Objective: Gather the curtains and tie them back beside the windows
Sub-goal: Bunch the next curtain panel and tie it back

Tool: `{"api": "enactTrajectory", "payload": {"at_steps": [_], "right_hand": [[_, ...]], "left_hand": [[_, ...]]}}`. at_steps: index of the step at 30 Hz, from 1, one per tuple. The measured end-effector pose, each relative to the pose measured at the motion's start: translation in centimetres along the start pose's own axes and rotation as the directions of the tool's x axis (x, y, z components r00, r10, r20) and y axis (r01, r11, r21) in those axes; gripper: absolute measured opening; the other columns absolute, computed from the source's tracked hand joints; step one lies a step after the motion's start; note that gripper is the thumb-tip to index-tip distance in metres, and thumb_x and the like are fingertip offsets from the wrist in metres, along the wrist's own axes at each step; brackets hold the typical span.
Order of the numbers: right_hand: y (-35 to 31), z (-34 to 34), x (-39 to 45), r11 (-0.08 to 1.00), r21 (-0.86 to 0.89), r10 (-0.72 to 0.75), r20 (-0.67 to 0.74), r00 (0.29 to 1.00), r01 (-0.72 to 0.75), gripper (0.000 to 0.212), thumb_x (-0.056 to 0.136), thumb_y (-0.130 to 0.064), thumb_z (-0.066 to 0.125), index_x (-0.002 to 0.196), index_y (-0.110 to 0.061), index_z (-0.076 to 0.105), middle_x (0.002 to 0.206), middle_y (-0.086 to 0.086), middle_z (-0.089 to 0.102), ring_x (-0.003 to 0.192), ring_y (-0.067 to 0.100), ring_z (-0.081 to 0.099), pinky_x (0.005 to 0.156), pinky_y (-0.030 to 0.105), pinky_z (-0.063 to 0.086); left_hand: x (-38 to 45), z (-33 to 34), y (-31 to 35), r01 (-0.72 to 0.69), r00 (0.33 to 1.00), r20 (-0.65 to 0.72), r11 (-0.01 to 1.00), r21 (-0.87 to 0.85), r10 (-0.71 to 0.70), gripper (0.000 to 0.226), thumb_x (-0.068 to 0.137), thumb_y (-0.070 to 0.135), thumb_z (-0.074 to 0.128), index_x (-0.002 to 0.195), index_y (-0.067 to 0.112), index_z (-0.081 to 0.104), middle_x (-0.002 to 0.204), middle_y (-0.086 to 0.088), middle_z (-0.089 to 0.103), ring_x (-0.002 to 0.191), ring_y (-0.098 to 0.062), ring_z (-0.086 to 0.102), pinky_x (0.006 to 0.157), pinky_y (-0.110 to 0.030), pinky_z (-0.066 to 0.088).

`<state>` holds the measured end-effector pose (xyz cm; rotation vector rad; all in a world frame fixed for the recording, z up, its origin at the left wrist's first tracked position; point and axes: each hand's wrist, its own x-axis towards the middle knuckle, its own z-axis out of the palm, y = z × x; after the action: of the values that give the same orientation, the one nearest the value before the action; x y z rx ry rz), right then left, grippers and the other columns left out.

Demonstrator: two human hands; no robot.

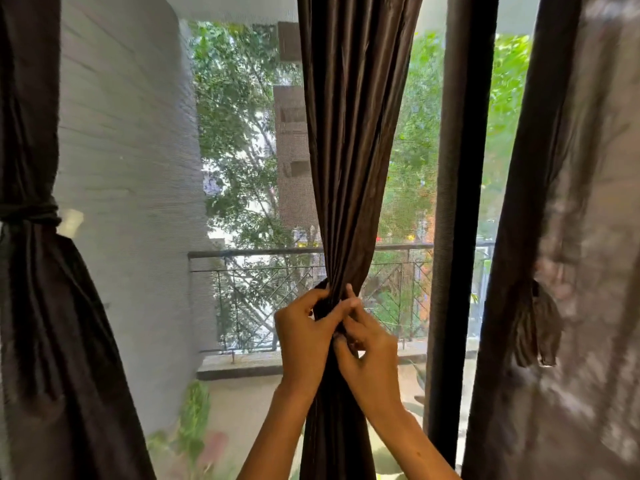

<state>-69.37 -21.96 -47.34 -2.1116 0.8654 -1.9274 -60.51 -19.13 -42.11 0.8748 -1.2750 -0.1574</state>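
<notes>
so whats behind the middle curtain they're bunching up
Behind the middle curtain: mesh-screened window, balcony railing, trees, a building. Whatever lies directly behind its folds is hidden.

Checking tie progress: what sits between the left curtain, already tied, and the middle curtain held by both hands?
Head view: only the window screen, showing the balcony wall and trees; no curtain hangs there.

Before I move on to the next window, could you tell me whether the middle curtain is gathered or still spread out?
Gathered: the middle curtain narrows to a tight bunch where the left hand and right hand grip it.
</notes>
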Motion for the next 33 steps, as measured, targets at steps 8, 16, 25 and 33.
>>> {"api": "enactTrajectory", "payload": {"at_steps": [8,16,25,33], "right_hand": [[-0.5,-1.4,2.0,0.958,0.223,0.216,-0.143,0.966,-0.181,0.052,0.085,-0.018,0.07,0.121,-0.047,0.046,0.115,-0.02,0.062,0.109,-0.005,0.058,0.095,0.029,0.05],[-0.5,-1.0,1.3,0.992,-0.108,-0.085,-0.221,0.972,0.062,0.036,0.088,-0.011,0.06,0.123,-0.02,0.064,0.103,-0.004,0.058,0.085,0.003,0.057,0.069,0.02,0.049],[-0.7,-0.8,1.6,0.995,0.091,-0.033,-0.068,0.997,0.039,0.038,0.087,0.003,0.055,0.118,-0.016,0.065,0.123,-0.015,0.051,0.098,-0.003,0.057,0.078,0.011,0.048],[-0.9,-1.4,0.1,0.988,0.155,0.02,0.016,1.0,-0.022,0.032,0.087,-0.007,0.06,0.116,-0.015,0.069,0.133,-0.012,0.057,0.117,0.003,0.056,0.087,0.022,0.051]], "left_hand": [[0.1,1.0,-0.5,-0.037,0.998,-0.052,0.991,0.129,0.044,0.004,0.083,0.018,0.071,0.079,0.021,0.072,0.069,0.016,0.068,0.065,0.004,0.063,0.06,-0.007,0.042],[-0.3,1.1,-1.0,-0.033,0.996,-0.076,0.988,0.149,0.044,0.011,0.086,0.02,0.068,0.095,0.021,0.075,0.085,0.014,0.072,0.08,-0.005,0.067,0.075,-0.03,0.054],[-0.2,0.6,0.4,0.025,1.0,-0.008,0.999,0.03,-0.025,0.012,0.081,0.025,0.072,0.089,0.017,0.074,0.076,0.009,0.071,0.071,0.0,0.065,0.065,-0.013,0.046],[1.5,0.2,-0.4,0.029,0.999,0.04,0.985,0.173,-0.036,0.012,0.084,0.013,0.069,0.08,0.011,0.058,0.068,0.01,0.059,0.065,0.008,0.055,0.055,-0.006,0.036]]}}
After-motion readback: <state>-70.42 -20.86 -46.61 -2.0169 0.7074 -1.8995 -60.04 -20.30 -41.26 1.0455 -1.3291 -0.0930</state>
